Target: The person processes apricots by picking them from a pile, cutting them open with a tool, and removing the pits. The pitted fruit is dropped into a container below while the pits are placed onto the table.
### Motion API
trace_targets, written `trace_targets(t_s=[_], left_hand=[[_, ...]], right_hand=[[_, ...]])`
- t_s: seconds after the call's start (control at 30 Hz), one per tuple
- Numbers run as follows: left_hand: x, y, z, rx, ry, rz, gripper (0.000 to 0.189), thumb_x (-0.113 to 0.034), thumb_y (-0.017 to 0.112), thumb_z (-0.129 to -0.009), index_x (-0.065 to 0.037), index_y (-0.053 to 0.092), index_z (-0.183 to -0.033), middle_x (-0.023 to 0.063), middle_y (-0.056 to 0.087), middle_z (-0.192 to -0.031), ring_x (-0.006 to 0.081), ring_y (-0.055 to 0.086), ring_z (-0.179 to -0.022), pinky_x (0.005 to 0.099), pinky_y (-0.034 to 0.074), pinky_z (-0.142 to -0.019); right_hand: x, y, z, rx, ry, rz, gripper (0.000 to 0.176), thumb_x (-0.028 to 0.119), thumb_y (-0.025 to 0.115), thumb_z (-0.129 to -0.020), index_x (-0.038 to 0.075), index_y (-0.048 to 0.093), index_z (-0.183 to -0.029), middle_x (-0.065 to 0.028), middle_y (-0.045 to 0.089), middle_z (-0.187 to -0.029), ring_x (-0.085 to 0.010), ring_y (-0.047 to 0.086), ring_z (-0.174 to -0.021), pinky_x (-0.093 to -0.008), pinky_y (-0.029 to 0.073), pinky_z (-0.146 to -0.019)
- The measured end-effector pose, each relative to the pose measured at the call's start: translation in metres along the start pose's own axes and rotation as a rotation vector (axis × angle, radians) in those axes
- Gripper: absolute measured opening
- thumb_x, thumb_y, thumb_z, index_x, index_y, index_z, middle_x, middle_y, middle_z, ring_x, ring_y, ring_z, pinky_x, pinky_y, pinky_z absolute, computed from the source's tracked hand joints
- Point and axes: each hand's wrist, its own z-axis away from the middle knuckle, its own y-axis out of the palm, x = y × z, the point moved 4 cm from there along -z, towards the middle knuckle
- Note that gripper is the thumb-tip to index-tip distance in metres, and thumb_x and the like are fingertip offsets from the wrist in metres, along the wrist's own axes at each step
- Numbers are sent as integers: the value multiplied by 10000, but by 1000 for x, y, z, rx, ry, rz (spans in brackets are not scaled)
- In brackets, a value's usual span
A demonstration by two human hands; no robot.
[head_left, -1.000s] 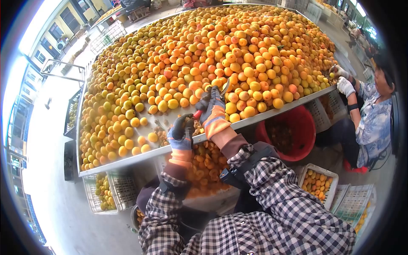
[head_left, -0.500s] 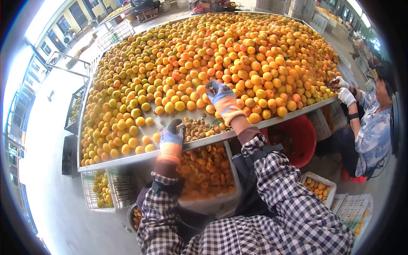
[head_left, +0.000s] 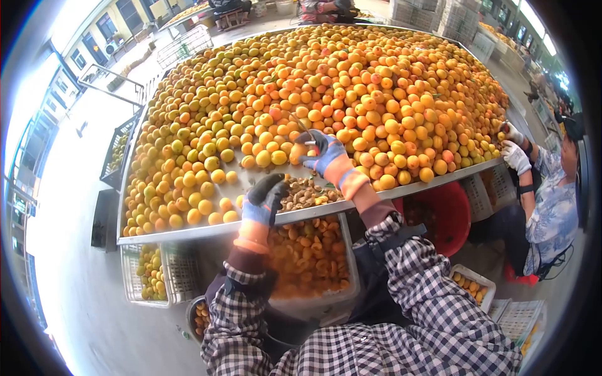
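Steel table (head_left: 188, 233) ran wide, far beyond both hands, loaded with a heap of apricots (head_left: 351, 75): yellower to the left of the left hand, more orange past the right hand. Co-worker (head_left: 555, 182) sat well to the right of the right hand, their gloved hands (head_left: 517, 155) at the table corner. Bin of halved apricots (head_left: 307, 250) sat under the table rim, directly below and between the two hands. Red bucket (head_left: 448, 213) was below and right of the right forearm. White basket (head_left: 157, 276) of whole fruit was below and left of the left hand. Small crate (head_left: 471, 285) of fruit was low and right of the right elbow. Pile of pits (head_left: 307, 188) lay on the table between the hands, just right of the left hand.

Left hand (head_left: 263, 197), gloved, rested on the table near the rim with fingers bent. Couldn't tell whether it gripped anything.

Right hand (head_left: 329, 156), gloved, was at the near edge of the heap, clenched on a knife (head_left: 302, 127), thin blade poking up-left past the fingers. Couldn't tell whether it also held fruit.
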Motion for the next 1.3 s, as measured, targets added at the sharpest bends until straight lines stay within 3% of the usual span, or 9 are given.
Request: trace_targets(t_s=[0.17, 0.37, 0.47, 0.6, 0.83, 0.93, 1.03, 1.23, 1.3], left_hand=[[-13, 5, 5, -45, -98, 428, 380, -197, 632, -913, 21, 575, -1219, 87, 665, -1048, 152, 642, -893, 265, 531, -754], [-4, -6, 4, -130, 59, 345, 387, -45, 674, -854, 24, 569, -1220, 76, 642, -1084, 143, 621, -934, 251, 523, -786], [-8, -13, 0, -143, 160, 212, 421, 9, 675, -835, 16, 558, -1239, 83, 636, -1123, 156, 624, -952, 273, 532, -797], [-13, -13, 1, -128, 238, 102, 464, 59, 666, -812, -3, 553, -1258, 81, 622, -1181, 164, 611, -1018, 283, 508, -876], [-18, -10, 0, -82, 240, 32, 454, 34, 702, -766, -9, 587, -1204, 42, 644, -1061, 127, 604, -975, 272, 508, -863], [-16, -10, 2, -42, 186, 147, 472, 37, 714, -766, 4, 585, -1219, 67, 649, -1133, 146, 615, -1024, 278, 488, -908], [-17, -11, 5, -27, 193, 229, 457, 10, 729, -762, 10, 597, -1200, 83, 659, -1101, 168, 627, -1007, 296, 493, -903], [-33, -3, 13, 44, 260, 249, 457, -71, 747, -767, 18, 595, -1188, 95, 663, -1073, 194, 626, -1001, 317, 492, -907], [-30, -2, 13, 53, 266, 245, 455, -83, 738, -777, 19, 589, -1194, 96, 661, -1077, 194, 622, -1004, 316, 486, -913]], right_hand=[[44, 30, 42, 83, -148, -472, 454, -27, 766, -713, 44, 608, -1133, -44, 622, -1116, -143, 601, -1021, -260, 473, -922], [65, 24, 57, 7, -309, -303, 335, 34, 714, -801, 53, 602, -1116, -82, 636, -1058, -186, 639, -969, -284, 513, -841], [78, 10, 62, 28, -336, 154, 152, 198, 639, -885, 77, 590, -962, -125, 649, -858, -327, 638, -805, -364, 512, -666], [61, 17, 71, 137, -278, 391, 224, 176, 666, -853, 53, 620, -1035, -154, 650, -911, -336, 638, -852, -379, 514, -708], [54, 15, 73, 173, -238, 391, 229, 169, 652, -854, 49, 619, -1046, -156, 650, -920, -339, 634, -839, -389, 510, -701], [49, 20, 74, 183, -234, 419, 218, 168, 635, -867, 42, 617, -1044, -161, 650, -898, -342, 633, -817, -390, 505, -692], [49, 21, 75, 208, -177, 301, 233, 308, 587, -912, 85, 591, -980, -155, 655, -821, -362, 629, -806, -429, 494, -682], [47, 28, 80, 219, -190, 102, 234, 280, 597, -893, 95, 595, -1035, -154, 657, -861, -357, 628, -849, -419, 494, -713], [48, 30, 80, 269, -193, 127, 237, 149, 612, -881, 45, 595, -1093, -168, 655, -869, -343, 641, -828, -371, 506, -698]])
